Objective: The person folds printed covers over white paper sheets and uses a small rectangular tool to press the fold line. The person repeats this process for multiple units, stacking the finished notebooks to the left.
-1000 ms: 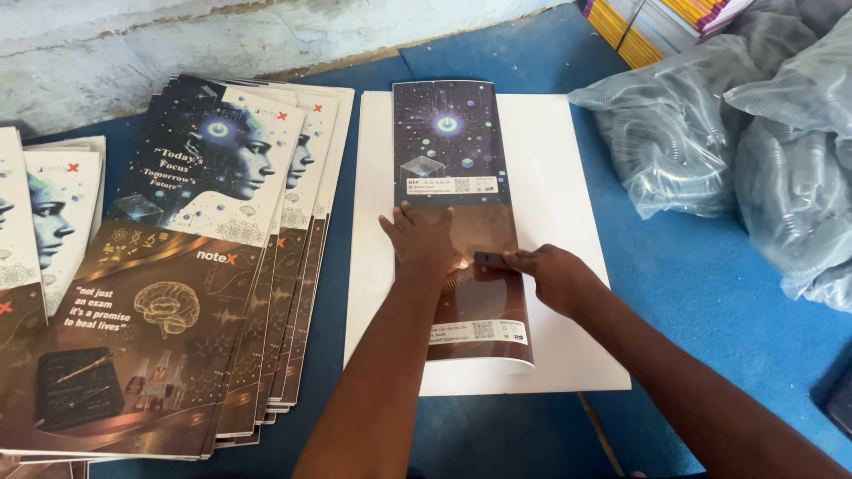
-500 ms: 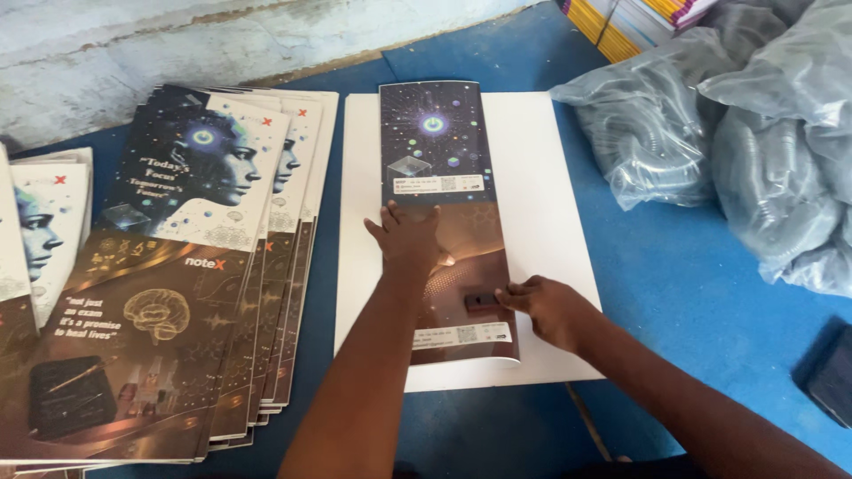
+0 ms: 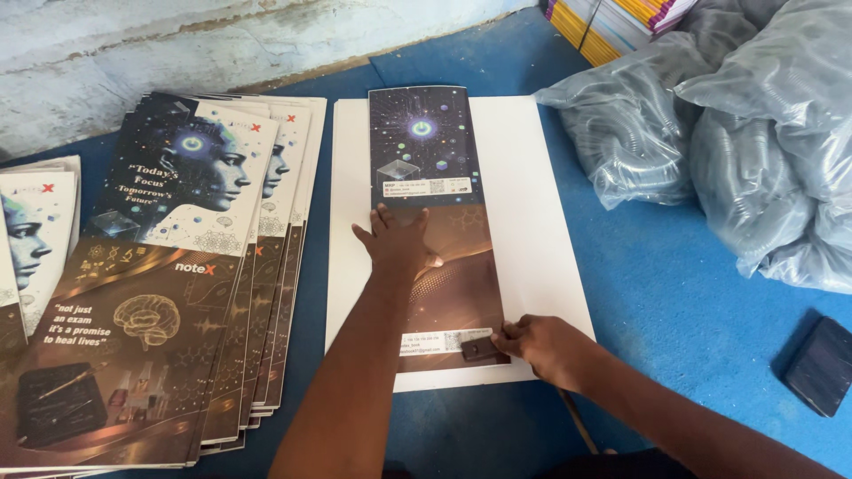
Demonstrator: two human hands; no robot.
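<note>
A long folded printed cover sheet (image 3: 426,160), dark blue at the far end and brown at the near end, lies on a white board (image 3: 532,222). My left hand (image 3: 397,243) presses flat on the sheet's middle, fingers spread. My right hand (image 3: 543,344) is at the sheet's near right corner, holding a small dark flat tool (image 3: 479,349) against the fold edge.
A fanned stack of printed covers (image 3: 177,293) lies to the left on the blue mat (image 3: 674,293). Clear plastic bags of grey coils (image 3: 710,133) sit at the right. A dark phone (image 3: 821,364) lies at the right edge. Stacked book spines (image 3: 612,18) stand at the back.
My right hand has slid the dark tool down the sheet's right edge toward the near corner. My left hand has stayed pressed on the sheet's middle.
</note>
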